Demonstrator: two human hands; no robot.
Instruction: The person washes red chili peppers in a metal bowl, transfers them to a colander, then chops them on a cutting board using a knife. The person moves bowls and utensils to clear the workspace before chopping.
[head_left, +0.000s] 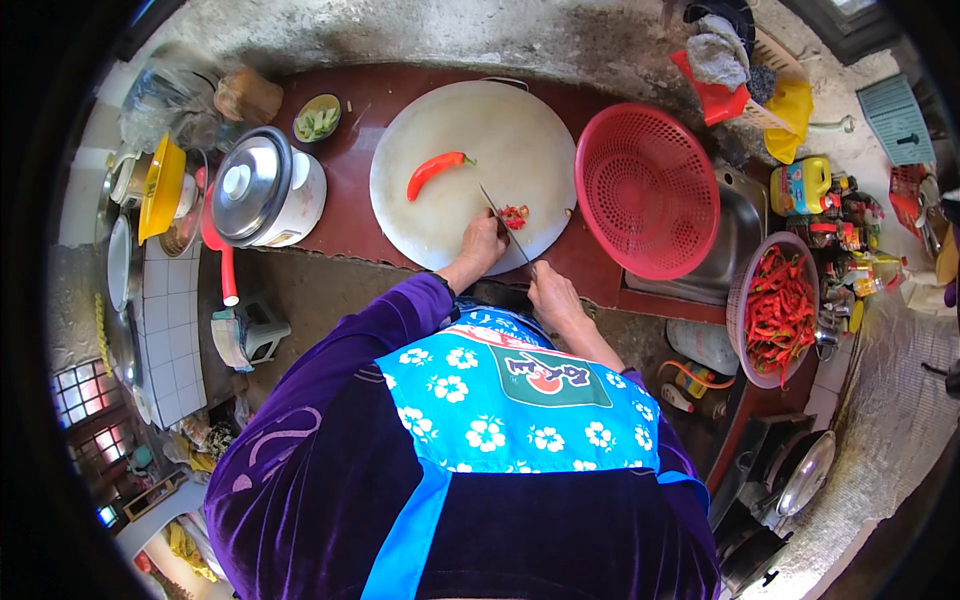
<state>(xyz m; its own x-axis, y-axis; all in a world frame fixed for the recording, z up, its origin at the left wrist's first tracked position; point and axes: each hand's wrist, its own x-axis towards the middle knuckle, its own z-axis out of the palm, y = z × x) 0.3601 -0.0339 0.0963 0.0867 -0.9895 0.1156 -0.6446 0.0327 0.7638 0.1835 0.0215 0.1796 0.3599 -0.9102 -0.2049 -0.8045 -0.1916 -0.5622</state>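
A kitchen knife (495, 200) is gripped in my right hand (556, 296), its blade pointing away from me over a round chopping board (427, 232). Just left of the blade, the fingers of my left hand (485, 238) are curled down near the board's front edge. Whatever may be under those fingers is hidden. Chopped red chili pieces (514, 217) lie in a small heap to the right of the blade. A whole red chili pepper (435, 172) with a green stem rests on the board, farther back and to the left.
Right of the board, a red plastic colander (637, 172) stands by a steel sink (739, 206). A basket (739, 300) of red chilies (780, 311) sits beyond. To the left are a lidded electric cooker (262, 187) and a small bowl (334, 109) of green pieces.
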